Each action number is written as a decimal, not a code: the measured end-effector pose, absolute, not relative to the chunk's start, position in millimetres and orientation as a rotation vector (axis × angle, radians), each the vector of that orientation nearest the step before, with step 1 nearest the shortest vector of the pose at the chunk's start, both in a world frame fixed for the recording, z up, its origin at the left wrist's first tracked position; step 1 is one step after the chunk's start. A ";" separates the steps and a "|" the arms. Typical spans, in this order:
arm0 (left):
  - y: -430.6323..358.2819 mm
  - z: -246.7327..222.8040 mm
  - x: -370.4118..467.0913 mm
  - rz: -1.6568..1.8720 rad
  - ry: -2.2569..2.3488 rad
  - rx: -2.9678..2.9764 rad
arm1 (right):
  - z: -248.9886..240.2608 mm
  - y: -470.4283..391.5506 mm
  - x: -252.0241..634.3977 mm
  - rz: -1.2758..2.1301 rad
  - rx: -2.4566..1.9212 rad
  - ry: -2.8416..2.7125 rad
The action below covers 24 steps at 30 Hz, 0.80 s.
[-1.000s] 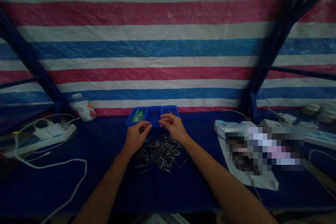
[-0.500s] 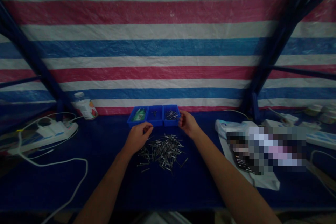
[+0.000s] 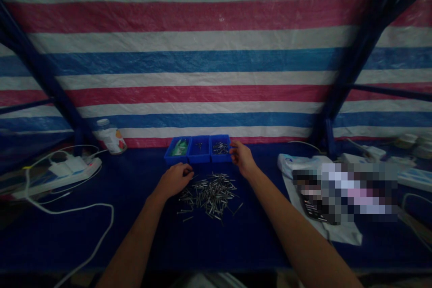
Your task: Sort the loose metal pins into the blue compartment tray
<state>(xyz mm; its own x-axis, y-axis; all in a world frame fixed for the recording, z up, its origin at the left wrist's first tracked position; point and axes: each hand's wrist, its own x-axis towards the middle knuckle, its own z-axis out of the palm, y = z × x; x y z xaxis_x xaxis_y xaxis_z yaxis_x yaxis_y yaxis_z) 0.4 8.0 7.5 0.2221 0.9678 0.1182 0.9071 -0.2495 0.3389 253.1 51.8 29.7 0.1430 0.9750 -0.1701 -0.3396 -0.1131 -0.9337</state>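
A pile of thin metal pins (image 3: 214, 193), like nails or rivets, lies loose on the blue tabletop (image 3: 216, 245). Just left of the pile's upper end is my left hand (image 3: 175, 180), its thumb and fingertips drawn together; anything in them is too small to make out. My right hand (image 3: 242, 158) is beside the right blue bin (image 3: 221, 157), fingers curled at its right edge, and I cannot see what they hold. That bin has many pins in it. In the middle bin (image 3: 199, 159) lie a few pins, and the left bin (image 3: 176, 159) holds a greenish plastic bag (image 3: 180, 147).
A white power strip (image 3: 81, 171) with plugs and a looping white cable (image 3: 110, 220) lies at left, near a white-capped bottle (image 3: 113, 137). A white plastic bag (image 3: 286, 164) and partly blurred items are at right. Striped sheeting (image 3: 216, 63) hangs behind, between blue posts (image 3: 57, 99).
My left hand has drawn slightly down and left, away from the bins' front. My right hand stays at the right bin's edge, with its fingers slightly shifted. The pile looks the same.
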 end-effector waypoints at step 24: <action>10.8 6.3 13.8 1.069 1.527 2.172 | 6.5 18.7 209.1 0.692 -1.064 -1.991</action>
